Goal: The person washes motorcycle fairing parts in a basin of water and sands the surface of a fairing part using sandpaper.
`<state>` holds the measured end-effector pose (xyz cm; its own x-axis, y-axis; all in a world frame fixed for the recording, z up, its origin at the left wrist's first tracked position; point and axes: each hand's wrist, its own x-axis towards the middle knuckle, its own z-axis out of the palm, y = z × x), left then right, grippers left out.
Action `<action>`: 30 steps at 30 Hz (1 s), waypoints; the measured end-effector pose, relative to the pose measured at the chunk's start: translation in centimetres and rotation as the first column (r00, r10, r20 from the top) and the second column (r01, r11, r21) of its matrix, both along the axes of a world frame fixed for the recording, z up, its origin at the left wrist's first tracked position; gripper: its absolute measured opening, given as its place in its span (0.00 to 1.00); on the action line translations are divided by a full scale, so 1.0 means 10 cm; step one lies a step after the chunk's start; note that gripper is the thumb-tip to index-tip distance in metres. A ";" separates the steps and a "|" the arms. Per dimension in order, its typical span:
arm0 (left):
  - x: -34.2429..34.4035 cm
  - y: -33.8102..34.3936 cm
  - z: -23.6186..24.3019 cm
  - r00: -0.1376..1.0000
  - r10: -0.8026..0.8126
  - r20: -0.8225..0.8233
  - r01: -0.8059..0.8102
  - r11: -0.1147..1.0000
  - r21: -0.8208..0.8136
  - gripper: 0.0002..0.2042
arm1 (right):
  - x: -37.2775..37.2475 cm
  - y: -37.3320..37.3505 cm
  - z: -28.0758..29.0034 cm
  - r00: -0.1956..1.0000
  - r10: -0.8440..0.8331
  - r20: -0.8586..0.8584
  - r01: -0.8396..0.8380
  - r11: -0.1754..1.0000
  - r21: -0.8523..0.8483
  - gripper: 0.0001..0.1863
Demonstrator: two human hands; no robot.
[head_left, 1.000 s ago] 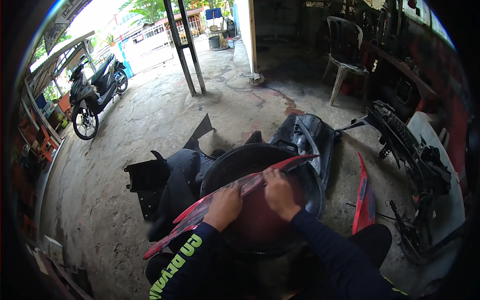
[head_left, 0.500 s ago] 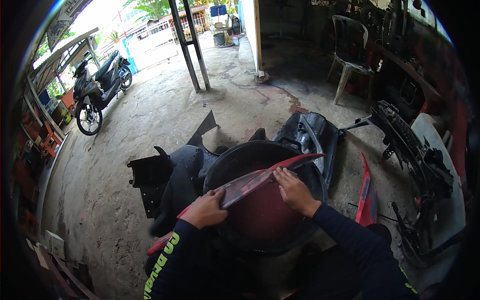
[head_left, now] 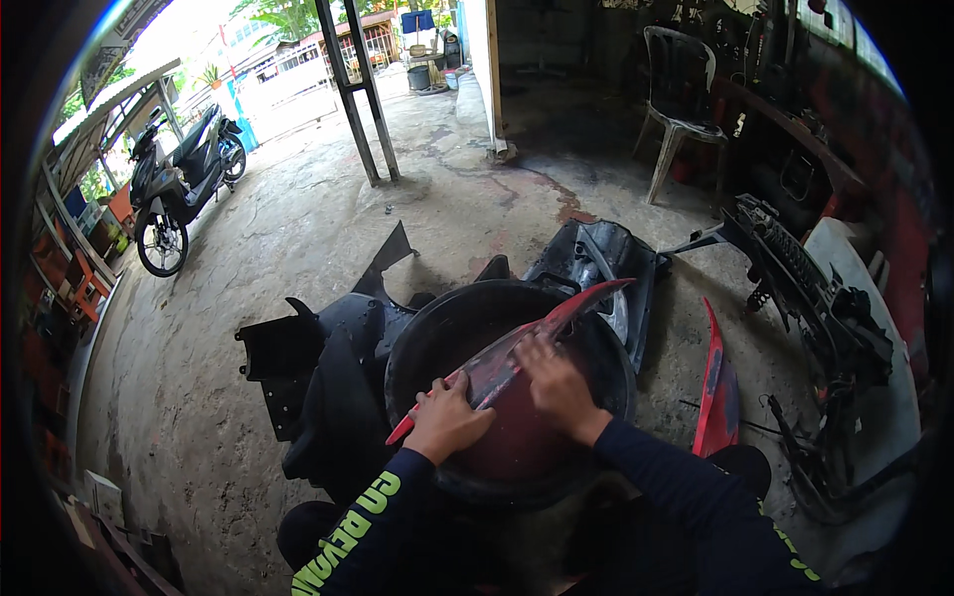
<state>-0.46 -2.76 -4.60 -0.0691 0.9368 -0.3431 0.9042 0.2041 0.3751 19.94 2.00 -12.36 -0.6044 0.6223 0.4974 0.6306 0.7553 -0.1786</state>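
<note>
A long, pointed red motorcycle body panel [head_left: 497, 365] with greyish scuffed patches lies tilted across a round black tub [head_left: 402, 348]. My left hand [head_left: 449, 422] is closed around the panel's lower left part, thumb over its edge. Pressed against the panel's middle, my right hand [head_left: 555, 387] has its fingers bent close together and slightly blurred. Whatever sits beneath those fingertips is hidden. Reddish liquid or a reddish bottom [head_left: 527, 422] shows inside the tub below the panel.
Black plastic fairing parts [head_left: 338, 368] lie left of the tub, a grey-black one [head_left: 616, 273] behind it. Another red panel [head_left: 717, 392] stands at right, near a black motorcycle frame [head_left: 810, 303]. Farther off are a plastic chair [head_left: 681, 109], a metal post [head_left: 363, 109] and a parked scooter [head_left: 184, 184].
The panel has slid along its length toward its upper right relative to my left hand, now nearer its lower end. My right hand has moved down-left along the surface. The view has shifted slightly.
</note>
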 end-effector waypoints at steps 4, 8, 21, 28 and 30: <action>-0.01 0.10 -0.06 0.999 -0.010 -0.030 0.010 1.000 -0.017 0.42 | -0.21 -0.13 -0.08 0.995 -0.085 -0.045 0.088 0.994 0.071 0.28; -0.06 0.20 -0.11 0.994 -0.108 -0.021 0.109 0.993 0.048 0.42 | -0.05 0.10 -0.01 0.990 -0.099 -0.100 0.102 0.995 0.023 0.28; -0.11 0.27 0.04 0.991 -0.110 0.070 0.118 0.985 -0.122 0.37 | -0.30 -0.29 -0.05 0.990 0.061 -0.129 -0.057 0.998 0.034 0.32; -0.14 0.30 -0.02 0.991 -0.103 0.087 0.111 0.990 -0.086 0.37 | -0.28 -0.25 -0.02 0.993 0.025 -0.119 -0.018 0.998 0.062 0.27; -0.13 0.27 -0.03 0.992 -0.101 0.079 0.108 0.990 -0.092 0.38 | -0.22 -0.21 0.00 0.991 0.099 -0.087 -0.093 0.993 0.067 0.27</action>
<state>-1.72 -0.08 -4.87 0.0562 0.9001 -0.4321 0.8928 0.1484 0.4252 17.77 -0.07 -12.34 -0.6106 0.5295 0.5889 0.5383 0.8229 -0.1819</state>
